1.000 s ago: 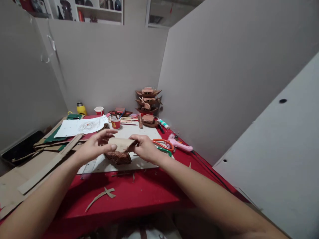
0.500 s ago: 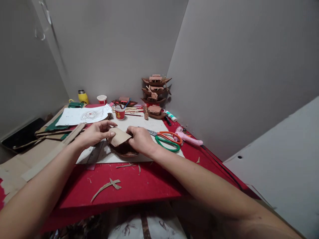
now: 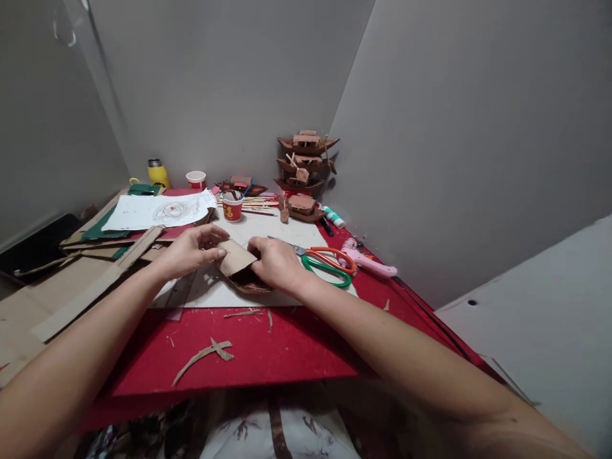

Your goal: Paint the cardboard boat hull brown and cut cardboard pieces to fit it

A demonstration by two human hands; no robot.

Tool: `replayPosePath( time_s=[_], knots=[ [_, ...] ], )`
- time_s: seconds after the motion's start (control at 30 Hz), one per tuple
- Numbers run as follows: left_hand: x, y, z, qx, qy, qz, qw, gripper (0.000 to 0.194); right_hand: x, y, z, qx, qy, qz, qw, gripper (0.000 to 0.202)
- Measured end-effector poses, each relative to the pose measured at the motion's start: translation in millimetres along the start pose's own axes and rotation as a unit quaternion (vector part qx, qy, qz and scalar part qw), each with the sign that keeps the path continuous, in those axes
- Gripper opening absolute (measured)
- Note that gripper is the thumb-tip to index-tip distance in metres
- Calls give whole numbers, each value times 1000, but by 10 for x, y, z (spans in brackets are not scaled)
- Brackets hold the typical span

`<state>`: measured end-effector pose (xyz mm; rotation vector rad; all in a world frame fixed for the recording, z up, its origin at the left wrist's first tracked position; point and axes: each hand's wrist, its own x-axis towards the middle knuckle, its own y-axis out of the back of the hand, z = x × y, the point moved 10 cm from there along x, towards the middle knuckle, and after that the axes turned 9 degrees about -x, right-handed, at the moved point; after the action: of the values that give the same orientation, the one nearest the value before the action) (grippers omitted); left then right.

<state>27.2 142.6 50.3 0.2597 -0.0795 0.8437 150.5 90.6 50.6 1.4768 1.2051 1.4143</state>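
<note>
Between both hands is a tan piece of cardboard (image 3: 235, 256), tilted over a dark brown hollow cardboard form (image 3: 248, 280). My left hand (image 3: 194, 252) pinches the cardboard's left edge between thumb and fingers. My right hand (image 3: 275, 261) closes on its right corner, fingers bent down and partly hidden against the brown form. Under them lies a white board (image 3: 282, 298). Just right of my right hand rest scissors (image 3: 329, 266) with one orange and one green handle, their blades pointing left.
Cardboard scraps (image 3: 203, 358) lie on the red tabletop (image 3: 287, 357) in front. A pink glue gun (image 3: 370, 261) is at right. Behind stand a red paper cup (image 3: 233, 209), stacked model boats (image 3: 308, 146) and another boat (image 3: 301, 207). Left are a drawing sheet (image 3: 134, 213) and cardboard sheets (image 3: 29, 299).
The view has shifted slightly, so everything on the table sits a little differently in frame. Both hands keep their hold on the cardboard, with only slight movement.
</note>
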Motion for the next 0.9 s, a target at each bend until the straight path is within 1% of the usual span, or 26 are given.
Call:
replayPosePath(
  time_s=[0.2,0.33,0.47,0.57,0.73,0.83,0.9],
  knots=[
    [22,-8,-19,9,-31,29,999,29,-8,18,45,25,0,5,1000,20],
    [41,-43,-48,34,-51,55,997,26,-27,25,131,60,-13,16,998,24],
    [66,-73,-60,58,-66,74,993,22,-4,-42,237,116,-24,20,993,17],
    [94,-83,-85,70,-73,77,992,21,34,-98,302,160,-21,26,987,13],
    [96,-143,-105,90,-68,62,992,20,92,-126,367,234,14,7,972,7],
    [27,-248,-33,109,-64,50,991,18,91,-106,390,275,54,-27,960,6],
    [-34,-350,42,144,-67,35,987,17,58,-103,389,299,87,-59,949,5]
  ],
)
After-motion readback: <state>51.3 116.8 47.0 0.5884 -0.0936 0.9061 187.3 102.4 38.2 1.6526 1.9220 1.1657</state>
